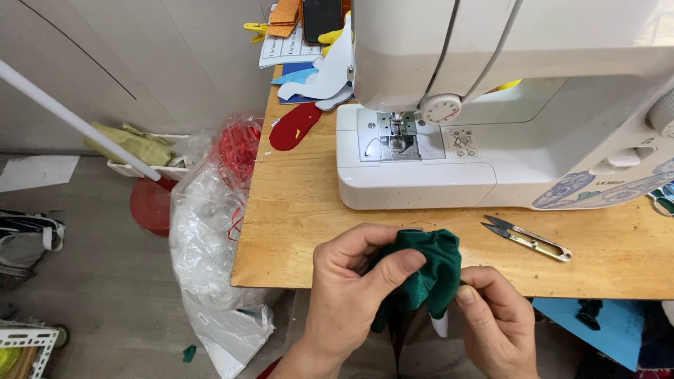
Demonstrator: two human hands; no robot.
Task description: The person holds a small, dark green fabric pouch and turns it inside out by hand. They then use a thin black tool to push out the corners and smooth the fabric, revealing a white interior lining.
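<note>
Both my hands hold a crumpled piece of dark green felt point(430, 270) at the front edge of a wooden table point(295, 210). My left hand point(351, 288) pinches its left side with thumb on top. My right hand point(495, 316) grips its lower right part, and a small white tip pokes out below the felt. A white sewing machine point(491, 105) stands just behind, with its needle plate point(394, 137) bare.
Small metal thread snips point(528, 238) lie on the table right of my hands. A red felt piece point(293, 126), blue and white cut shapes and papers point(309, 70) sit at the back left. Clear plastic bags point(210, 231) and a red stool point(151, 203) stand on the floor left.
</note>
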